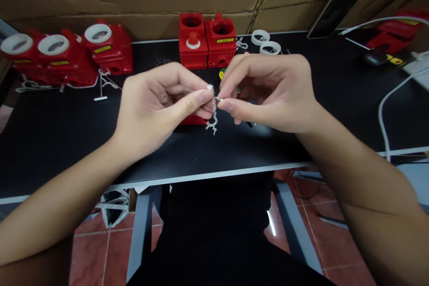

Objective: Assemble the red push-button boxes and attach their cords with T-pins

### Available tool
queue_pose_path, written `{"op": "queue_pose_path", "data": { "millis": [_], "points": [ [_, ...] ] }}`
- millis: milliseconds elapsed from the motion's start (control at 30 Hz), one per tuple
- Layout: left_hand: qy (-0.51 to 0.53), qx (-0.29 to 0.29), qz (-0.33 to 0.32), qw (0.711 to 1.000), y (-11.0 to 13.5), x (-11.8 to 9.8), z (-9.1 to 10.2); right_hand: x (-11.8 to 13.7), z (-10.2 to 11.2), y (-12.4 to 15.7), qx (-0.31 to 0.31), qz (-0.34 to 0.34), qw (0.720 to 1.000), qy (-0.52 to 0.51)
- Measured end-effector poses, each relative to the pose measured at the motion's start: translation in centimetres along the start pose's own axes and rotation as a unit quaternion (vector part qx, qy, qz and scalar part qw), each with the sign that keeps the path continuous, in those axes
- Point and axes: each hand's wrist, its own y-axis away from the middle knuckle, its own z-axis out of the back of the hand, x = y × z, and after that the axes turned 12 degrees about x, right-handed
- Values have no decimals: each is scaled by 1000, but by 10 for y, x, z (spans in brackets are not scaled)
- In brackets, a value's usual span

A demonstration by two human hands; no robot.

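Observation:
My left hand [154, 105] pinches a thin whitish chain [214, 109] between thumb and forefinger, and its loose end dangles in a curl below the fingertips. Close beside it, my right hand [271, 91] pinches a small metal pin-like piece [219, 98] that reaches toward the chain. Whether the two are joined cannot be made out. Both hands are held above the black table. Partly hidden behind my left fingers is a red part [194, 119]. A bit of a yellow and green object [222, 73] shows behind my right fingers.
Red boxes with white rings [109, 49] stand at the left. Two more red housings [221, 42] stand at the back middle, beside loose white rings [270, 48]. A small T-shaped metal rod [101, 98] lies left. A white cable [382, 111] crosses the right side.

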Motion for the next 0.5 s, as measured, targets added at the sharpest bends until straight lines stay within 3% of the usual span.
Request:
{"op": "queue_pose_path", "data": {
  "millis": [500],
  "points": [
    [7,4,0,1000,0,4,2,1,-1,0,-15,18,1000,10]
  ]
}}
